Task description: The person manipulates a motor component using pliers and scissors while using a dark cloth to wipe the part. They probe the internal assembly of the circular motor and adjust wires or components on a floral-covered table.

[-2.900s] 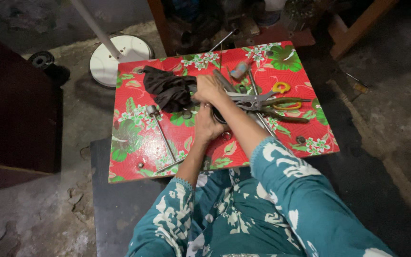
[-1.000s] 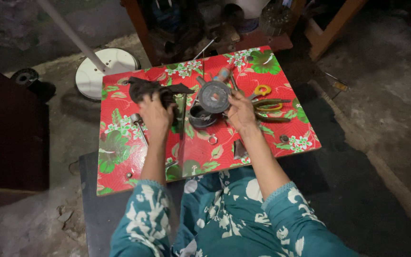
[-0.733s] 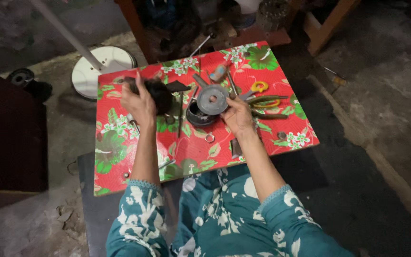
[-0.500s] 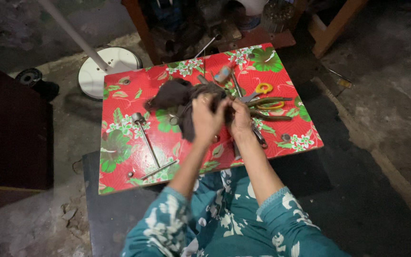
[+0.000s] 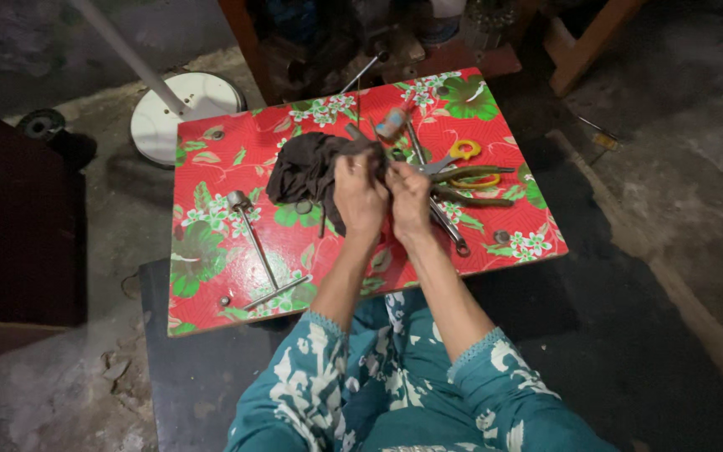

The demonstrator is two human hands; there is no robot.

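Both forearms reach toward twelve o'clock, converging. The left hand (image 5: 359,194) and right hand (image 5: 410,199) sit side by side, touching, fingers curled inward (backs facing the camera), wrists slightly bent.

We see a red floral bench (image 5: 211,285) carrying yellow-handled scissors (image 5: 460,153), green-handled pliers (image 5: 474,197) and a long metal rod (image 5: 254,243); a white round base (image 5: 179,113) stands upper left

teal sleeves (image 5: 495,381) — white floral print

Single head-worn view, looking steeply down, close over low red floral table (image 5: 211,251)
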